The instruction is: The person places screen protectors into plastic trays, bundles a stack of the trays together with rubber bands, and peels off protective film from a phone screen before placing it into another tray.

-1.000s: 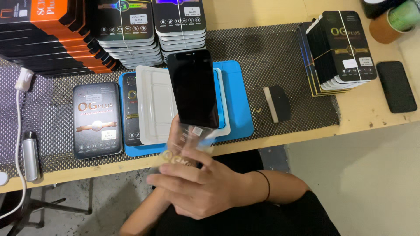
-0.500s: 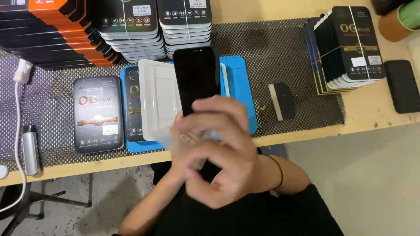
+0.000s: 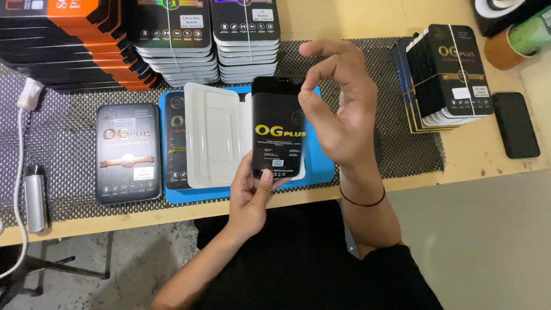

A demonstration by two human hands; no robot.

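My left hand (image 3: 252,195) grips the lower end of a flat black package (image 3: 277,129) with yellow lettering, held upright over the blue mat (image 3: 321,166). My right hand (image 3: 338,106) is raised beside the package's right edge, fingers curled and apart, thumb and forefinger near its top; whether it touches the package is unclear. Under the package lies an open white plastic tray (image 3: 212,135).
A black boxed package (image 3: 127,152) lies left of the mat. Stacks of boxed packages (image 3: 206,40) line the back, with orange and black ones (image 3: 69,46) at the far left. A banded bundle (image 3: 447,74), a dark phone (image 3: 515,133), a silver device (image 3: 34,195) and white cable (image 3: 20,149) sit around.
My right hand has lifted from in front of the phone-shaped item to its right side. The item in my left hand now shows a black face with yellow lettering instead of plain black.
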